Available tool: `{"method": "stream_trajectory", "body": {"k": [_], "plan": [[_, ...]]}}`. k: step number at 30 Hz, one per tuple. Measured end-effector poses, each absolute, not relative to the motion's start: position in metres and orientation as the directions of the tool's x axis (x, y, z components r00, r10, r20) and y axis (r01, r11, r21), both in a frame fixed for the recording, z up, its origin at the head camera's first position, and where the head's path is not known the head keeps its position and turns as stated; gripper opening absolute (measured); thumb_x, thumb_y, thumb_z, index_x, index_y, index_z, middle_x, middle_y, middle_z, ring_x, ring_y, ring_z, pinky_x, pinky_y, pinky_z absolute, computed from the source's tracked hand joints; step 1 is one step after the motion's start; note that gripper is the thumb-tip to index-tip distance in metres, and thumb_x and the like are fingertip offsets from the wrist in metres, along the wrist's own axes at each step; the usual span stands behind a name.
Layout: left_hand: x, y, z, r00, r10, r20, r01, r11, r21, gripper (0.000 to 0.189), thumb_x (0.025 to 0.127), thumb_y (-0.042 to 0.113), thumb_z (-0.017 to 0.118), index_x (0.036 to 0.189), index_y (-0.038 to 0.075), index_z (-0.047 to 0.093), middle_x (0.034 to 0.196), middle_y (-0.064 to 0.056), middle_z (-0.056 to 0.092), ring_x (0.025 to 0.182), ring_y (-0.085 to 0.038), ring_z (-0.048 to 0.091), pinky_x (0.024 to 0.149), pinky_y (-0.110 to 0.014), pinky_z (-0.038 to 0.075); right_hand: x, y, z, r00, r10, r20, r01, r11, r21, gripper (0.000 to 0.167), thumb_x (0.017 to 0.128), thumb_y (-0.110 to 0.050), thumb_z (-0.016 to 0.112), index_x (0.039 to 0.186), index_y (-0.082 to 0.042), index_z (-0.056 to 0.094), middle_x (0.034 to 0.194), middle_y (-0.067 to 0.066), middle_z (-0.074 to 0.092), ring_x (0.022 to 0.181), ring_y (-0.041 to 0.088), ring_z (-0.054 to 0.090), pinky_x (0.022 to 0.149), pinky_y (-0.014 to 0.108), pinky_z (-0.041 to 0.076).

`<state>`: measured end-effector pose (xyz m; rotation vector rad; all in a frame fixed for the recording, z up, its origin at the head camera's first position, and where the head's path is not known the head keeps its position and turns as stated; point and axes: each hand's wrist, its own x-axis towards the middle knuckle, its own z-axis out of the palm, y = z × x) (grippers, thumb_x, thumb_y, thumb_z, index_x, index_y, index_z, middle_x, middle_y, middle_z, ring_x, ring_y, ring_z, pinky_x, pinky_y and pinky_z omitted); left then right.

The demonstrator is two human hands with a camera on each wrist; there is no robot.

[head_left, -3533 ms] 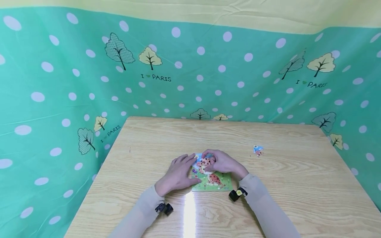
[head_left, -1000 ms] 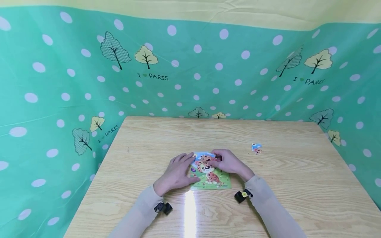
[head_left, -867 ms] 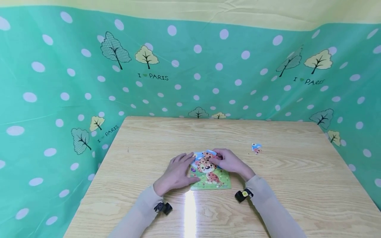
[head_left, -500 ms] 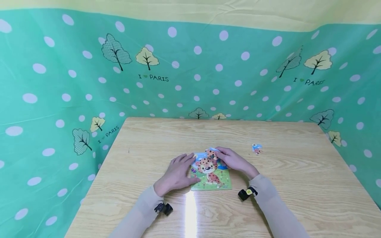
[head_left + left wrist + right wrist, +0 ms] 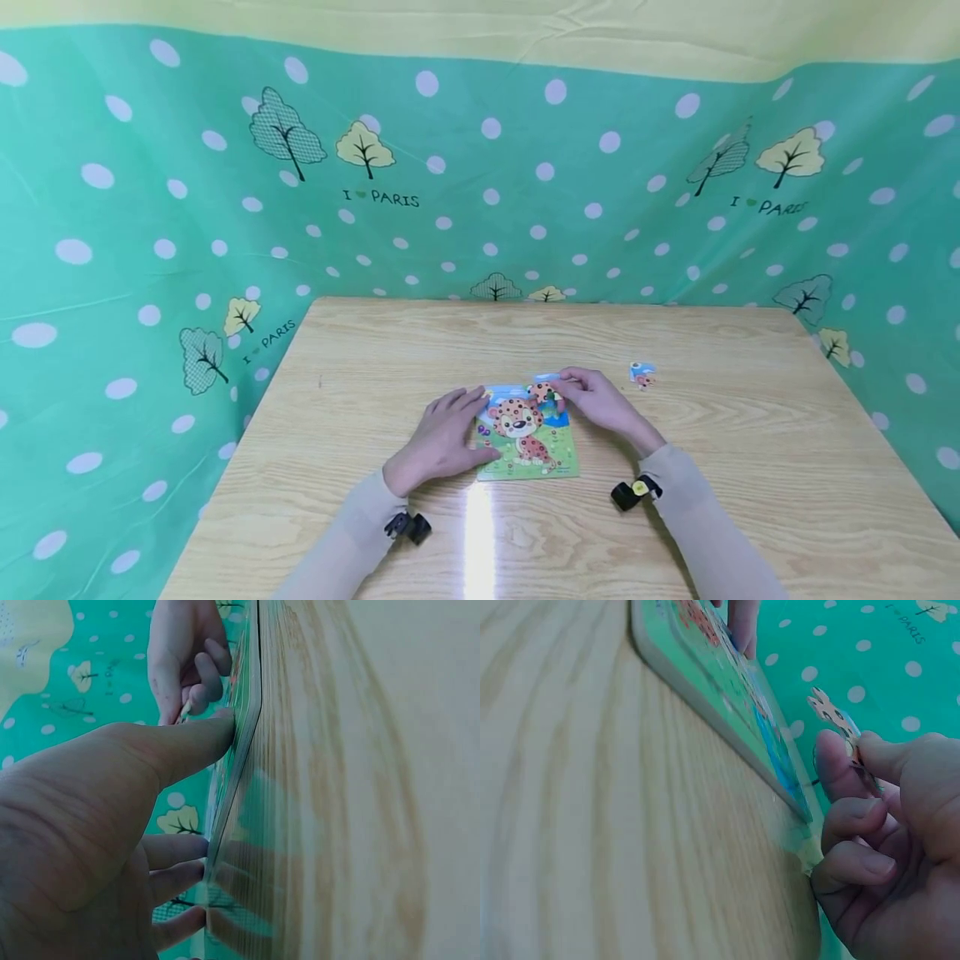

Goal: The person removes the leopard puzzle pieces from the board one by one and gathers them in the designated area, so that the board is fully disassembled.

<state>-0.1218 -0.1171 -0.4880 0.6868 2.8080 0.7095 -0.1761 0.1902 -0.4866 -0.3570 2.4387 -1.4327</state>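
A jigsaw puzzle (image 5: pixel 561 458) with a spotted leopard cub on green grass and blue sky lies flat on the table. My left hand (image 5: pixel 438 442) rests along its left side, fingers extended; in the left wrist view the thumb (image 5: pixel 199 739) lies over the board's near edge and the fingertips touch its side. At the upper right of the picture, my right hand (image 5: pixel 603 404) pinches a spotted puzzle piece (image 5: pixel 540 392) between thumb and index finger. The right wrist view shows this piece (image 5: pixel 831 712) tilted and raised above the board, the other fingers curled below.
Another puzzle piece (image 5: pixel 642 375), or a small joined group, lies to the right beyond my right hand. The wooden table (image 5: pixel 750 433) reaches back to a green dotted curtain (image 5: pixel 517 200). Black cameras sit on both wrists, and a bright light streak (image 5: pixel 478 542) crosses the near table.
The right hand has moved from over the cub's head to the board's upper right, carrying the spotted piece with it. The cub's face is now uncovered. The left hand has stayed in place.
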Motion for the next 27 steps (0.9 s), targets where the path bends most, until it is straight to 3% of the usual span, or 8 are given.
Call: {"method": "stream_trajectory", "body": {"k": [10,18,24,27], "plan": [[-0.120,-0.117,-0.490,-0.879,0.474,-0.053,0.393,0.782,0.484,0.092,0.090,0.059,0.077,0.162,0.011,0.045,0.173,-0.010,0.036,0.160,-0.042,0.031,0.129,-0.067,0.024,-0.173,0.209,-0.490,-0.957,-0.268,-0.109,-0.031,0.469,-0.883,0.040,0.110,-0.032,0.060,0.137,-0.002,0.060,0.083,0.012,0.076,0.053,0.010,0.040,0.056,0.029,0.038],[-0.122,-0.117,-0.490,-0.883,0.467,-0.054,0.387,0.787,0.481,0.091,0.090,0.058,0.077,0.162,0.012,0.046,0.173,-0.009,0.037,0.160,-0.042,0.031,0.129,-0.066,0.024,-0.170,0.220,-0.489,-0.963,-0.251,-0.099,-0.044,0.507,-0.861,0.044,0.111,-0.030,0.059,0.145,-0.002,0.057,0.085,0.009,0.077,0.057,0.009,0.044,0.073,0.026,0.042],[-0.122,-0.118,-0.488,-0.881,0.470,-0.051,0.392,0.787,0.476,0.091,0.091,0.058,0.076,0.162,0.012,0.045,0.173,-0.009,0.037,0.160,-0.042,0.031,0.129,-0.067,0.025,-0.169,0.230,-0.489,-0.963,-0.251,-0.101,-0.036,0.490,-0.871,0.047,0.109,-0.025,0.062,0.149,-0.003,0.053,0.087,0.014,0.077,0.051,0.007,0.039,0.054,0.026,0.037],[-0.121,-0.117,-0.488,-0.881,0.471,-0.050,0.393,0.786,0.477,0.091,0.091,0.058,0.076,0.162,0.011,0.045,0.173,-0.010,0.036,0.160,-0.042,0.031,0.129,-0.067,0.024,-0.168,0.236,-0.489,-0.965,-0.243,-0.095,-0.037,0.489,-0.871,0.047,0.109,-0.024,0.063,0.149,-0.004,0.052,0.087,0.014,0.076,0.051,0.007,0.039,0.051,0.025,0.036]]}}
